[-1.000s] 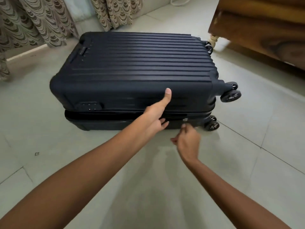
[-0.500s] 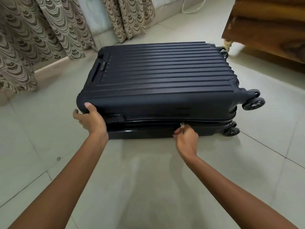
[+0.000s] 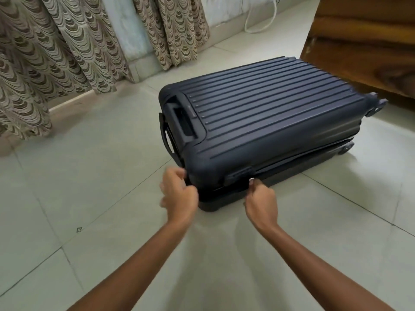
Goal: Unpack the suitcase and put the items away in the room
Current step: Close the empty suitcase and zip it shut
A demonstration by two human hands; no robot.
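My left hand [image 3: 179, 195] curls its fingers round the near corner of the dark navy ribbed suitcase [image 3: 269, 113] and grips it there. My right hand [image 3: 261, 199] pinches the small zip pull [image 3: 252, 179] between thumb and fingertip, just beside the lock [image 3: 238, 176] on the side facing me. The suitcase lies flat on the pale tiled floor [image 3: 101, 176], lid down on its lower half, carry handle [image 3: 165, 135] at the left end and wheels [image 3: 377, 106] at the far right; beyond it hang patterned curtains [image 3: 56, 52], with dark wooden furniture [image 3: 359, 41] at far right.
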